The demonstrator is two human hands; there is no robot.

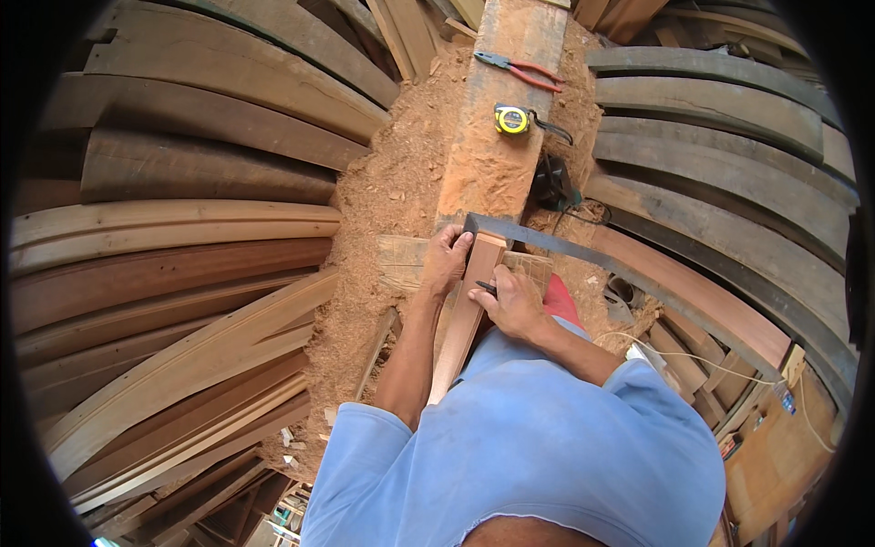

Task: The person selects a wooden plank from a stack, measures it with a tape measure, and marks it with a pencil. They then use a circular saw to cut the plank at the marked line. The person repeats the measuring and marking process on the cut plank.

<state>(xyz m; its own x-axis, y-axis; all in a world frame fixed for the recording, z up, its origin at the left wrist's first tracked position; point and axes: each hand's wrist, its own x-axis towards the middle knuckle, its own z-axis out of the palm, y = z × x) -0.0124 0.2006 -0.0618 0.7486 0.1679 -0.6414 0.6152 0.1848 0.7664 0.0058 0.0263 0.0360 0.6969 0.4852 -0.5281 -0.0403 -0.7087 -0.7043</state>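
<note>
A reddish-brown length of wood runs from my body out over the bench. Against its far end lies a dark metal carpenter's square, whose long blade reaches off to the right. My left hand grips the square's corner and the wood's left edge, with the thumb on top. Close by on the right, my right hand is closed on a dark pen, its tip pointing left over the wood. Part of the wood's near end is hidden by my blue shirt.
On the sawdust-covered plank ahead lie a yellow tape measure and red-handled pliers. A dark power tool with a cord sits right of the plank. Stacked boards line the left, more boards the right.
</note>
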